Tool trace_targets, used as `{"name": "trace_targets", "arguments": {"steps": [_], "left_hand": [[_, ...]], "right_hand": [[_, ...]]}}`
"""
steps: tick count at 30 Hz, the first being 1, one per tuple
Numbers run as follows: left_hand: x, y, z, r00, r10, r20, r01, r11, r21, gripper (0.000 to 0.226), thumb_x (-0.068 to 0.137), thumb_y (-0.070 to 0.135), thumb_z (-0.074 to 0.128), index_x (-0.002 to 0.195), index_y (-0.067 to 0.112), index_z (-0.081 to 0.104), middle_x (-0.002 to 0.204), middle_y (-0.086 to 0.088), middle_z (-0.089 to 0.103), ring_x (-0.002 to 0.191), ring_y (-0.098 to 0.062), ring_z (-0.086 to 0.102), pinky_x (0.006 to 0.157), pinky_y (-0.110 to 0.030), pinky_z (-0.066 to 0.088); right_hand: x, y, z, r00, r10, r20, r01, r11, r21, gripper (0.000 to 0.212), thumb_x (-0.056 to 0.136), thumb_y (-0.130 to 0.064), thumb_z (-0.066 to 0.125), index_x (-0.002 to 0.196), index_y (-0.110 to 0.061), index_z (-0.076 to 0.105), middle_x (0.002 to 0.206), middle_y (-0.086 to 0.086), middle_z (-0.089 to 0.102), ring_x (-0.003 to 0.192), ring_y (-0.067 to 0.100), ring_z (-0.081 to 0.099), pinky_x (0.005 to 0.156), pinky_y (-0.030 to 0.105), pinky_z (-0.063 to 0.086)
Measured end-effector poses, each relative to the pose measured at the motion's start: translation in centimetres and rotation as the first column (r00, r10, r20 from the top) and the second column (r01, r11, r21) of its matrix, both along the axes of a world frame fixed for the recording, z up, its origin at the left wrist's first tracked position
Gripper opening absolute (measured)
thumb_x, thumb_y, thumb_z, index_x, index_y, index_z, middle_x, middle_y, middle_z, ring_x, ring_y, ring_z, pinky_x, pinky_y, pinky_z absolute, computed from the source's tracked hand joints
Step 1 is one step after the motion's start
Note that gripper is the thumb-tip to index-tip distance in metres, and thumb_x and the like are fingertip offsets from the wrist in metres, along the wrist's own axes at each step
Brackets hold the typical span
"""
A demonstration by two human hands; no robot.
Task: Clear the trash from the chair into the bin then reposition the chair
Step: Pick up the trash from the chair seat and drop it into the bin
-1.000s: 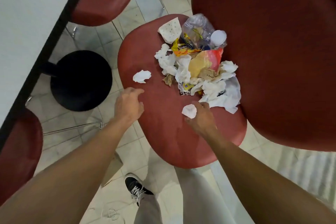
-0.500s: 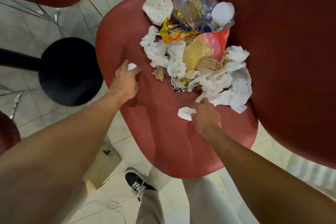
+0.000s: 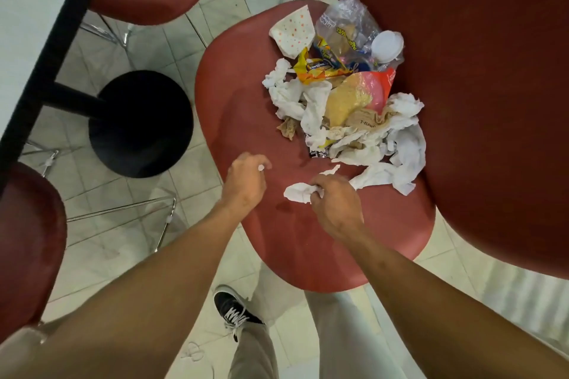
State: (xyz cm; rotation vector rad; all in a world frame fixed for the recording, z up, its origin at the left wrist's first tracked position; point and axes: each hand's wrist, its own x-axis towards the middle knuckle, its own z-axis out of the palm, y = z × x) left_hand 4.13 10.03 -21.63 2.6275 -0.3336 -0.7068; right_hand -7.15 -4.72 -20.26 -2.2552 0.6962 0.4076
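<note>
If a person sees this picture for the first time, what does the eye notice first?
First, the trash pile heaped at the back of the red chair seat. Then, nearer the front edge, the right hand gripping a white tissue and the left hand closed round a small white scrap.

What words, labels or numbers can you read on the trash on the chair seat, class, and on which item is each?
"T-ELE...", partly hidden: brown napkin.
Yellow lettering, upside down and too blurred to read: clear bag.
Blue label, too blurred: yellow wrapper.
Small white print, too small: red wrapper.
Dark wrapper under the tissues: print unreadable.
Dotted cup: dots only, no words.
</note>
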Motion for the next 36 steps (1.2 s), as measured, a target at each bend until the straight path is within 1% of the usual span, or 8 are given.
{"name": "trace_targets", "arguments": {"steps": [3,6,9,13,21,28,33,36], "left_hand": [[-1.8,1.2,2.3,0.997,0.075,-0.036,-0.078,0.992,-0.098,0.032,0.086,0.000,0.056,0.105,0.021,0.070,0.106,-0.003,0.065,0.099,-0.020,0.059,0.087,-0.021,0.041],[-3.4,3.4,5.3,0.985,0.147,-0.095,-0.164,0.964,-0.207,0.039,0.083,-0.002,0.057,0.114,0.020,0.065,0.109,0.000,0.067,0.099,-0.016,0.061,0.090,-0.024,0.047],[-4.7,6.2,8.0,0.969,0.204,-0.137,-0.235,0.932,-0.276,0.035,0.080,0.001,0.062,0.105,0.025,0.063,0.096,0.002,0.069,0.087,-0.015,0.066,0.078,-0.028,0.053],[-5.9,10.5,11.7,0.951,0.281,-0.127,-0.307,0.907,-0.290,0.025,0.080,0.004,0.065,0.095,0.024,0.067,0.087,0.007,0.068,0.078,-0.011,0.065,0.063,-0.013,0.044],[-8.2,21.6,16.0,0.922,0.376,-0.087,-0.382,0.858,-0.344,0.025,0.078,0.006,0.068,0.098,0.021,0.067,0.093,0.003,0.071,0.084,-0.015,0.067,0.078,-0.030,0.054],[-11.4,32.1,17.6,0.875,0.478,-0.077,-0.473,0.812,-0.342,0.023,0.081,0.007,0.069,0.099,0.021,0.066,0.091,0.006,0.069,0.078,-0.009,0.065,0.064,-0.015,0.046],[-14.7,40.0,17.7,0.818,0.572,-0.068,-0.558,0.758,-0.337,0.023,0.078,0.006,0.069,0.094,0.022,0.066,0.088,0.007,0.068,0.079,-0.011,0.065,0.069,-0.022,0.051],[-16.9,44.3,17.1,0.759,0.640,-0.115,-0.637,0.696,-0.331,0.029,0.077,0.003,0.068,0.093,0.028,0.066,0.090,0.008,0.069,0.084,-0.014,0.067,0.075,-0.030,0.055]], "right_hand": [[-0.3,1.4,2.1,0.998,0.001,0.058,0.000,1.000,-0.011,0.027,0.081,-0.008,0.053,0.101,-0.015,0.070,0.094,0.006,0.068,0.094,0.026,0.054,0.078,0.038,0.048],[-0.6,3.5,4.6,0.996,-0.012,0.088,0.012,1.000,-0.004,0.026,0.077,-0.008,0.053,0.094,-0.016,0.071,0.088,0.004,0.070,0.086,0.026,0.058,0.074,0.037,0.049],[-0.6,5.9,7.3,0.995,-0.036,0.088,0.032,0.998,0.053,0.024,0.077,-0.006,0.053,0.093,-0.014,0.069,0.088,0.004,0.068,0.081,0.023,0.059,0.071,0.035,0.049],[-0.6,9.9,10.4,0.993,-0.013,0.115,0.006,0.998,0.061,0.019,0.075,-0.006,0.055,0.089,-0.012,0.066,0.085,0.005,0.064,0.078,0.024,0.058,0.066,0.034,0.045],[-1.0,19.9,15.7,0.975,0.004,0.221,-0.016,0.998,0.053,0.016,0.073,-0.003,0.054,0.083,-0.008,0.066,0.081,0.009,0.065,0.076,0.026,0.056,0.064,0.033,0.043],[-2.0,29.7,18.4,0.965,0.118,0.234,-0.138,0.988,0.070,0.015,0.078,-0.007,0.052,0.084,-0.009,0.066,0.075,0.005,0.065,0.068,0.023,0.058,0.059,0.035,0.048],[-2.9,36.8,19.4,0.946,0.225,0.235,-0.250,0.964,0.085,0.013,0.083,-0.004,0.053,0.086,-0.008,0.065,0.077,0.003,0.060,0.068,0.018,0.053,0.048,0.016,0.033],[-3.3,40.3,19.2,0.934,0.277,0.225,-0.301,0.950,0.079,0.013,0.084,-0.007,0.054,0.088,-0.011,0.066,0.081,0.003,0.062,0.072,0.019,0.056,0.050,0.020,0.035]]}}
